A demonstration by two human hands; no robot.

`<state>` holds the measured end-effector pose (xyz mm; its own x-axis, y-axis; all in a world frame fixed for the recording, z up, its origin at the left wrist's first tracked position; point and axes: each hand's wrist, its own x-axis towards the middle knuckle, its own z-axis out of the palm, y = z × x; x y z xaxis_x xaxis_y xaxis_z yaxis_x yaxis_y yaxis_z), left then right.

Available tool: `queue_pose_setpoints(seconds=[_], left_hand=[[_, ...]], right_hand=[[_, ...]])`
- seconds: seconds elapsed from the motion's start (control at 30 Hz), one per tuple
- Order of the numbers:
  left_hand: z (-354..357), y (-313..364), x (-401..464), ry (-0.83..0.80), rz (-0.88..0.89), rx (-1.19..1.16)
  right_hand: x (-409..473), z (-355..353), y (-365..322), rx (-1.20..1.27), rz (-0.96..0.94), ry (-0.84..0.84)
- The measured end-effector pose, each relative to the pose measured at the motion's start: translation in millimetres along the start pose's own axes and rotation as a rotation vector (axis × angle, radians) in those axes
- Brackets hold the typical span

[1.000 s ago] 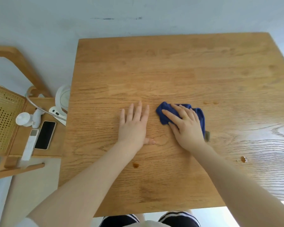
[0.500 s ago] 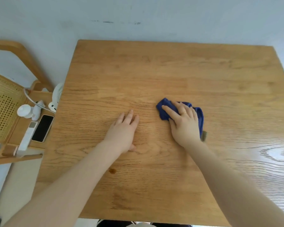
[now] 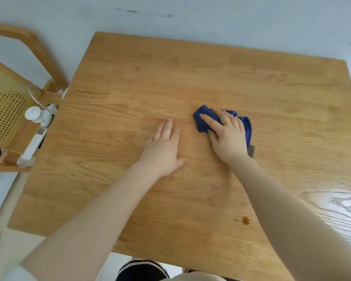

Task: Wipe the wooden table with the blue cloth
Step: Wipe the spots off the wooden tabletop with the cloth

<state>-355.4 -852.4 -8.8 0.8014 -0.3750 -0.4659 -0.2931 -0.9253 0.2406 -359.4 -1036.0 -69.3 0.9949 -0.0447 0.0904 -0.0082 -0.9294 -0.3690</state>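
Note:
The wooden table [image 3: 201, 78] fills most of the view. A crumpled blue cloth [image 3: 203, 116] lies near its middle, slightly right. My right hand [image 3: 227, 136] presses flat on top of the cloth, fingers spread, a ring on one finger; much of the cloth is hidden beneath it. My left hand [image 3: 164, 147] rests flat on the bare wood just left of the cloth, fingers together, holding nothing. A small brown stain [image 3: 245, 220] sits on the table near the front, beside my right forearm.
A wooden chair with a cane back [image 3: 6, 114] stands at the table's left edge. On its seat lie a white remote [image 3: 31, 147] and a small white device with a cable [image 3: 39, 115]. A pale wall runs behind the table.
The view has shifted, so the table now looks turned. My left hand's fingers have closed together. My right hand stays on the cloth at about the same spot.

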Motion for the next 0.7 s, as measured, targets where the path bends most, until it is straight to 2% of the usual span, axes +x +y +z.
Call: queue_pose_setpoints(seconds=[0.17, 0.3, 0.47, 0.57, 0.7], left_hand=[[11.1, 27.8, 4.5, -0.029, -0.035, 0.095], [14.2, 34.5, 8.0, -0.038, -0.094, 0.115], [21.3, 35.4, 7.5, -0.031, -0.1, 0.175], [21.1, 36.1, 5.7, -0.023, -0.101, 0.175], [20.2, 37.4, 5.3, -0.039, -0.107, 0.159]], right_hand=[[-66.7, -11.6, 12.2, 0.063, -0.122, -0.02], [-26.4, -13.5, 28.6, 0.038, -0.142, 0.02], [16.3, -13.5, 39.6, 0.028, -0.022, -0.003], [-28.4, -15.0, 29.0, 0.042, 0.011, 0.03], [-86.2, -22.7, 32.0, 0.067, -0.143, -0.012]])
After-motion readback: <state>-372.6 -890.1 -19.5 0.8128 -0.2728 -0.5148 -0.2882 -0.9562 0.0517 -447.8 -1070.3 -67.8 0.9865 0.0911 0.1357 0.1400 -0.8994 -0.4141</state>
